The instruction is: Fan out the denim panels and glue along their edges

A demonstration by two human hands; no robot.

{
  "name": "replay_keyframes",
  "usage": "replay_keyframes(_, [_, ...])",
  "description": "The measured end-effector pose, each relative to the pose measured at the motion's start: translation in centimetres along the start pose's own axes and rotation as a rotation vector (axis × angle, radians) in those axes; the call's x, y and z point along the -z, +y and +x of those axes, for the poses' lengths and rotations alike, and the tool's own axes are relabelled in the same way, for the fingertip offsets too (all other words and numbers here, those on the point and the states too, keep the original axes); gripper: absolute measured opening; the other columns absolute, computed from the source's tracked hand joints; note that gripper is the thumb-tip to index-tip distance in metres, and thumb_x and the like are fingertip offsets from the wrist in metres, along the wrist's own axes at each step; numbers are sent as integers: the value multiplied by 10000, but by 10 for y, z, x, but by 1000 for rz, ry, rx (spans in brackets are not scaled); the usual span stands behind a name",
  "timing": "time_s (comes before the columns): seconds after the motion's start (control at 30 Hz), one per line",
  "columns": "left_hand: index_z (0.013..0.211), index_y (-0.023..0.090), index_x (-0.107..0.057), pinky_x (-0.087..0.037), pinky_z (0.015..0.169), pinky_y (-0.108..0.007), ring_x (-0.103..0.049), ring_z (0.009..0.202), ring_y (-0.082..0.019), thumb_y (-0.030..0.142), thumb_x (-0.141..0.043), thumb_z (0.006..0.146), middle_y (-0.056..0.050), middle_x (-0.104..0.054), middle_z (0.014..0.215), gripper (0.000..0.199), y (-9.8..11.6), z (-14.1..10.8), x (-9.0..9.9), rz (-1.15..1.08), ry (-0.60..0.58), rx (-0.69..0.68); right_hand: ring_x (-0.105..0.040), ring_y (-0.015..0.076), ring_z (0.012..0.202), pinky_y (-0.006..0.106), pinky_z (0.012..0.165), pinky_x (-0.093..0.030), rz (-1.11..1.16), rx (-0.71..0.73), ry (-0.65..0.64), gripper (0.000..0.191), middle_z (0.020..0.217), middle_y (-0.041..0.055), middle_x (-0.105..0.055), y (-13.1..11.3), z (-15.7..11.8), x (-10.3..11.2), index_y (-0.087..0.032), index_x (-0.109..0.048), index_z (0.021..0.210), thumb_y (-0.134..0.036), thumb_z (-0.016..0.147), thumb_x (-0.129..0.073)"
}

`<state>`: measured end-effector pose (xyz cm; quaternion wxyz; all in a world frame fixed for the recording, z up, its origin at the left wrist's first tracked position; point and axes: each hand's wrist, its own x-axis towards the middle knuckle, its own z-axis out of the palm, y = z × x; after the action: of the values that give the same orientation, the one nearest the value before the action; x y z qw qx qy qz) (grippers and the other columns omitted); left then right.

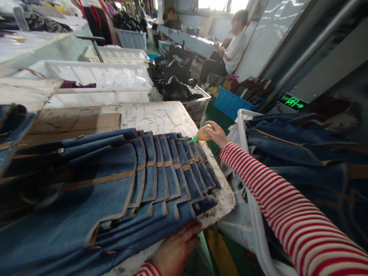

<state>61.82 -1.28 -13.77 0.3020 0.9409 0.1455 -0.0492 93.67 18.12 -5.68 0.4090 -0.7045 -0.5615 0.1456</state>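
My right hand [216, 133] is wrapped round a small squeeze bottle [204, 133] with amber-brown contents. Its green nozzle [193, 139] points left and down at the far edge of a fanned stack of blue fabric pieces [161, 182]. These pieces overlap in steps, with grey-edged borders, tan strips across the middle and loose threads near the right end. Below the stack, my left hand [179, 247] lies at the near table edge with its fingers stretched out beside the lowest pieces. Its fingertips are close to the fabric; whether they press on it I cannot tell.
The stack lies on a worn white tabletop [155, 115]. At the right stands a white bin [244, 126] heaped with more blue pieces [293, 138]. Behind are white crates [100, 71], a blue crate [230, 103] and a seated person [234, 50]. Another person [96, 19] stands further back.
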Motion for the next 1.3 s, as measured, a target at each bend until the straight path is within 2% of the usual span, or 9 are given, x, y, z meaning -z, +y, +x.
replay_keyframes(0.17, [1196, 241, -479, -345, 1053, -347, -296, 1296, -182, 32, -429, 721, 25, -280, 1431, 521, -1, 0, -3, -7, 0, -5, -517, 204, 952, 365, 880, -393, -12, 16, -13, 349, 1012, 39, -575, 5, -7, -18, -210, -575, 1021, -412, 746, -500])
replay_keyframes(0.47, [1207, 240, -468, -333, 1060, -342, -282, 1304, -189, 36, -461, 709, 29, -255, 1440, 538, -4, 1, -5, 10, -18, -14, -507, 212, 953, 374, 882, -390, -32, -15, 112, 360, 998, 58, -559, 10, 11, -34, -212, -566, 1037, -415, 752, -480])
replay_keyframes(0.67, [1193, 233, -481, -334, 1062, -345, -284, 1303, -187, 57, -437, 750, 34, -269, 1435, 478, -2, 1, -1, -12, 1, -8, -523, 209, 917, 381, 857, -406, -11, -81, 88, 363, 982, 46, -577, 17, 9, -26, -215, -574, 1010, -427, 725, -500])
replay_keyframes(0.73, [1183, 228, -492, -339, 1059, -355, -291, 1300, -195, 36, -439, 732, 26, -277, 1433, 492, 0, 1, 0, -5, -20, 6, -530, 207, 894, 379, 839, -416, -15, -125, 117, 361, 954, 38, -586, 20, 6, -13, -220, -582, 986, -436, 704, -518])
replay_keyframes(0.8, [1179, 227, -496, -340, 1059, -363, -297, 1296, -200, 33, -440, 728, 18, -287, 1429, 494, 1, 1, 2, -6, -22, 6, -536, 203, 876, 356, 791, -437, 19, -190, 210, 365, 945, 37, -587, 22, 0, 5, -219, -581, 981, -441, 697, -521])
replay_keyframes(0.9, [1160, 221, -508, -337, 1059, -372, -308, 1290, -208, 55, -429, 754, 1, -309, 1420, 446, 4, 0, 4, -7, 11, 1, -551, 184, 799, 286, 603, -454, 198, -323, 374, 366, 943, 39, -582, 21, -11, 40, -215, -562, 998, -436, 713, -494])
replay_keyframes(1.0, [1118, 208, -530, -326, 1062, -400, -307, 1289, -220, 52, -421, 750, -13, -333, 1409, 415, 8, -1, 6, -9, 23, 14, -543, 143, 673, 218, 449, -384, 424, -446, 491, 331, 892, 25, -574, 22, -27, 77, -210, -538, 992, -403, 727, -494])
replay_keyframes(1.17, [1083, 223, -543, -304, 1064, -440, -303, 1288, -223, 55, -424, 745, -23, -369, 1387, 396, 19, -6, 5, -76, 79, 55, -515, 108, 554, 188, 395, -329, 745, -569, 687, 185, 761, -4, -552, 26, -56, 138, -200, -516, 885, -347, 792, -453])
replay_keyframes(1.3, [1078, 253, -544, -297, 1066, -430, -323, 1272, -209, 38, -416, 724, -11, -381, 1374, 434, 31, -13, -2, -155, 165, 112, -527, 126, 568, 213, 408, -351, 979, -583, 745, 263, 736, 19, -560, 19, -81, 172, -198, -519, 802, -369, 859, -328])
